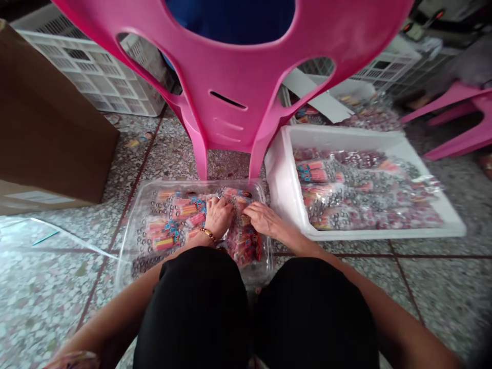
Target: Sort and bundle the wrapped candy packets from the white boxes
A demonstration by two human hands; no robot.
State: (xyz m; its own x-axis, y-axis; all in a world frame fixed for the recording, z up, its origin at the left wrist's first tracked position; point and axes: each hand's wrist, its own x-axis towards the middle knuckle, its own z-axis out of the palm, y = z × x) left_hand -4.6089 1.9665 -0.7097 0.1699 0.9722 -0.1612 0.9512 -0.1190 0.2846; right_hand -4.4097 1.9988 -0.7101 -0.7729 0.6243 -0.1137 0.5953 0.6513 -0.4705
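Left hand (pixel 219 216) and right hand (pixel 264 219), each grip's closure indiscernible, could crumple packets (pixel 164 243) by pressing down in the crowded tub (pixel 128 238).

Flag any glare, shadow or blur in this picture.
Head view: pale glare washes the clear plastic sheet at left; glints speckle the bagged packets in the white foam box. Head view, too: pink furniture at far right is blurred, the cardboard box dark; left hand and right hand read fairly clearly.
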